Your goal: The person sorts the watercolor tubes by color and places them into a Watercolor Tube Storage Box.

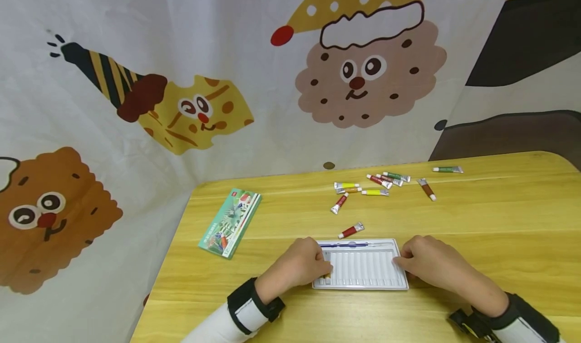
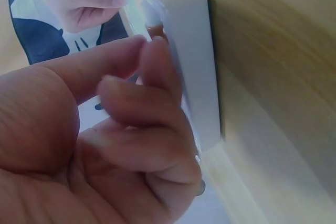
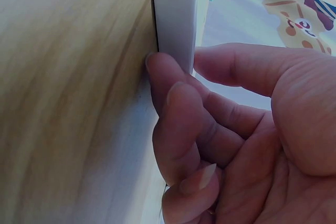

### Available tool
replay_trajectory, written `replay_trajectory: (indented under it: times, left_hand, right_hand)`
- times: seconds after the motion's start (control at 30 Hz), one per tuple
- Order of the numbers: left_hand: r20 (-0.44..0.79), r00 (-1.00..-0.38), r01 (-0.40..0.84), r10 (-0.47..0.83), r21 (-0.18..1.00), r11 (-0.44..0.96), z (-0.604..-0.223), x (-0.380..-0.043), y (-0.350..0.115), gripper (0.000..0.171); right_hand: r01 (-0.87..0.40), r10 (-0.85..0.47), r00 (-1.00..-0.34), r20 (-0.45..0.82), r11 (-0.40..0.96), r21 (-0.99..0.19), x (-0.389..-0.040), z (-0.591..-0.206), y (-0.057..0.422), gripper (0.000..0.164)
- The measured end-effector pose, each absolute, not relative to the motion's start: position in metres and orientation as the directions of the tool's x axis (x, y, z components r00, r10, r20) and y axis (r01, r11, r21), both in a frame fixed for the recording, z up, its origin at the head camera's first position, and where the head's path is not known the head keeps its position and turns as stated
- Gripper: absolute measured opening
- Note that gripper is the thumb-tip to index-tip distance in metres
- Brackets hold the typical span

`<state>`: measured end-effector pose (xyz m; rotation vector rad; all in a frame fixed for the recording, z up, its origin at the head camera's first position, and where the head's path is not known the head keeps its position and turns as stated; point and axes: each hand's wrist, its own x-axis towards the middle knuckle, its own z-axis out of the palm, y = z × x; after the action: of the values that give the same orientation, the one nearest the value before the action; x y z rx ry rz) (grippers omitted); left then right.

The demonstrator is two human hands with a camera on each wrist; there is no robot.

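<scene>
A white plastic paint tray (image 1: 363, 268) with ribbed slots lies on the table, a blue-handled paintbrush (image 1: 345, 245) in its top groove. At its left end, my left hand (image 1: 297, 263) pinches a small paint tube (image 2: 156, 31) between thumb and index finger; the fingers hide most of the tube, and an orange-brown part shows. My right hand (image 1: 438, 263) grips the tray's right edge, thumb on the rim and fingers against the side wall (image 3: 177, 22). Just behind the tray lies a red paint tube (image 1: 351, 230).
Farther back lie several loose paint tubes, among them a yellow tube (image 1: 375, 192), a brown tube (image 1: 426, 189) and a green tube (image 1: 447, 170). A green paint box (image 1: 230, 223) lies at the left. Behind the wooden table (image 1: 281, 207) hangs a cartoon-printed cloth (image 1: 272, 146).
</scene>
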<state>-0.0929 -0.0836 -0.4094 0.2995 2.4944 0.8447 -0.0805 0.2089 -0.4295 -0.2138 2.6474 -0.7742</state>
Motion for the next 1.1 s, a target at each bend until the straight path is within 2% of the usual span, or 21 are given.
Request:
replay_trajectory:
  times: [0.47, 1.1]
  left_hand:
    - [-0.360, -0.865, 0.060, 0.351, 0.619, 0.783, -0.4103, -0.0909, -0.0864, 0.037]
    - [-0.348, -0.881, 0.036, 0.320, 0.626, 0.779, -0.4149, -0.0937, -0.0861, 0.041]
  right_hand:
    - [-0.046, -0.243, -0.921, -0.304, 0.843, -0.536, -0.0807, -0.4295, 0.2088, 0.030]
    - [-0.057, -0.251, -0.922, -0.296, 0.842, -0.537, -0.0805, -0.4308, 0.2091, 0.030]
